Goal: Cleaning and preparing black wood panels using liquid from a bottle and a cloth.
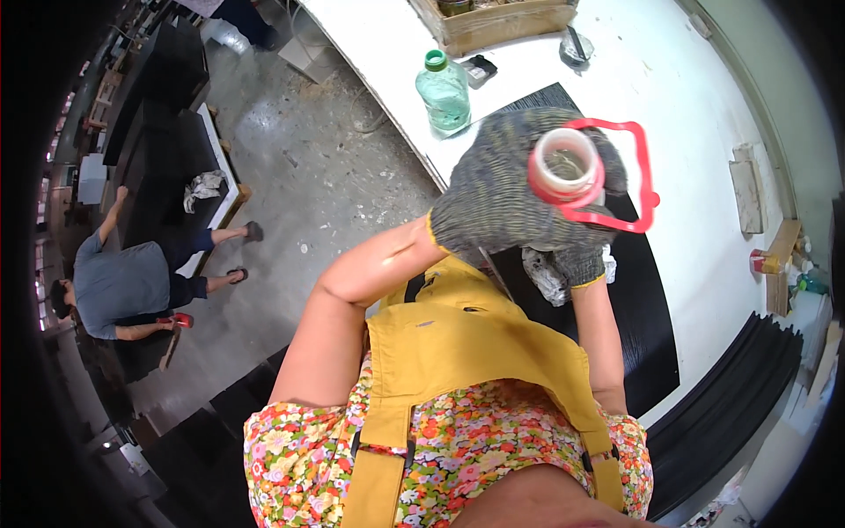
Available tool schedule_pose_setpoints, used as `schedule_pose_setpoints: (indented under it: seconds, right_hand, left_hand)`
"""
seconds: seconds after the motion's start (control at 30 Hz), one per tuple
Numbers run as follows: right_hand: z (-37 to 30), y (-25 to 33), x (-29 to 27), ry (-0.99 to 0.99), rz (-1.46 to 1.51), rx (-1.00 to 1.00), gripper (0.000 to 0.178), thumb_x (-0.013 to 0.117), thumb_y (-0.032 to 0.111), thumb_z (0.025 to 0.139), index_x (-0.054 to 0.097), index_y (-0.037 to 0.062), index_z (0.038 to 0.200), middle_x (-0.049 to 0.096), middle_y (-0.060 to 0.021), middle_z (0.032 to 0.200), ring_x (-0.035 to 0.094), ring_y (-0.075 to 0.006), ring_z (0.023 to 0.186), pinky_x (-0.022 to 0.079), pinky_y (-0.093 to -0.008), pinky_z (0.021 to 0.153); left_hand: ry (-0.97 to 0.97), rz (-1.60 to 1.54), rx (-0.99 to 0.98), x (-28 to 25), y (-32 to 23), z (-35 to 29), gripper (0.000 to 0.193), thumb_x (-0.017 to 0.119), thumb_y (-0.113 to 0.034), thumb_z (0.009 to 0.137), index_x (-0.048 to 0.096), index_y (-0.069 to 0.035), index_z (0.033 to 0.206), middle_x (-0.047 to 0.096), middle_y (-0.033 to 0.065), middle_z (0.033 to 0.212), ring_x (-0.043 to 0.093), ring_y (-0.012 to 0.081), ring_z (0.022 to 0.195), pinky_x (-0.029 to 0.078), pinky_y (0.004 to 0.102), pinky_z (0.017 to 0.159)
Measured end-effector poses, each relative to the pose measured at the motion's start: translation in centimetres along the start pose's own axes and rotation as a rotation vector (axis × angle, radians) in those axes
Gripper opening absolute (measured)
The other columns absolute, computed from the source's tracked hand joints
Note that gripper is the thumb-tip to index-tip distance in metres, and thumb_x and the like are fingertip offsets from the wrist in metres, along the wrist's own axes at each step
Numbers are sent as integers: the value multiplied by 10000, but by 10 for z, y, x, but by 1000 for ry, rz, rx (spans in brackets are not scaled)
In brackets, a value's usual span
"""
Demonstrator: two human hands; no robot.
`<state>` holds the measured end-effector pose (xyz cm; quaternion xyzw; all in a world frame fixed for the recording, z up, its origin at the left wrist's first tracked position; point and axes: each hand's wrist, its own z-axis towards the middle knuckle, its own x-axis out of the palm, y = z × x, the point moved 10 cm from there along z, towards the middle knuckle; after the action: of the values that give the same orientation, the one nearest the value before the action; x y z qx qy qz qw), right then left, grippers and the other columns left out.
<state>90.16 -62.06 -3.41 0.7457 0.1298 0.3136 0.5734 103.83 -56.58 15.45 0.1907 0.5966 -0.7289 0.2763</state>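
A plastic bottle with a pale open mouth (pixel 568 165) and a red carrying handle (pixel 645 167) is raised above the workbench, its mouth turned up toward me. My left hand (pixel 497 180), in a dark grey knit glove, is closed around the side of its neck. Under the neck, my gloved right hand (pixel 579 255) is pressed against the same bottle; most of its fingers are hidden by the left glove and the bottle. A crumpled, stained whitish rag (pixel 547 277) shows just below the gloves, over a black ribbed board (pixel 638 326).
On the white bench (pixel 695 106) stand a green plastic bottle (pixel 443 92), a small black item (pixel 480 70) and a wooden box (pixel 506 26). Black strips (pixel 731 405) lie at right. A co-worker (pixel 123 282) with a red-handled tool stands at left, beside black boards (pixel 163 167).
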Motion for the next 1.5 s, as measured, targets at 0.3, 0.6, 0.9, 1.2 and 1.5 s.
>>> schedule_pose_setpoints:
  seconds: [0.3, 0.6, 0.9, 1.2, 1.5]
  right_hand:
    - [10, -40, 0, -202, 120, 186, 391, 364, 409, 963, 489, 125, 1202, 625, -116, 1025, 626, -301, 842, 530, -397, 611]
    - [6, -48, -18, -465, -46, 160, 489, 391, 534, 931, 528, 137, 1180, 590, -87, 1140, 566, -272, 997, 466, -420, 751]
    - [5, -71, -42, -620, 561, 318, 523, 421, 519, 926, 529, 97, 1215, 563, -122, 1195, 523, -292, 1068, 424, -454, 901]
    - [13, -54, -72, -617, 461, 100, 508, 430, 498, 937, 563, 55, 1149, 603, -117, 1154, 555, -294, 1054, 442, -467, 906]
    - [18, -33, -66, -580, 407, 55, 524, 397, 437, 966, 468, 21, 1276, 532, -133, 1268, 512, -272, 1165, 412, -414, 992]
  left_hand:
    - [-117, -378, 40, -22, 46, 39, 683, 829, -355, 660, 534, -26, 1181, 627, 127, 1072, 613, 278, 984, 479, 366, 857]
    - [-402, -653, -127, -15, 109, 16, 621, 783, -364, 718, 542, -18, 1174, 622, 140, 1042, 608, 244, 991, 482, 342, 859]
    - [-381, -999, -199, -6, 136, 16, 538, 731, -317, 784, 538, -18, 1188, 609, 134, 1072, 592, 237, 1023, 473, 340, 879]
    - [-491, -775, -84, 1, 148, 17, 306, 560, -167, 922, 552, -34, 1198, 571, 123, 1144, 562, 216, 1069, 453, 340, 922]
    - [-368, -818, -142, 20, 164, 24, 331, 479, 43, 891, 560, -28, 1204, 570, 80, 1211, 540, 172, 1112, 440, 302, 960]
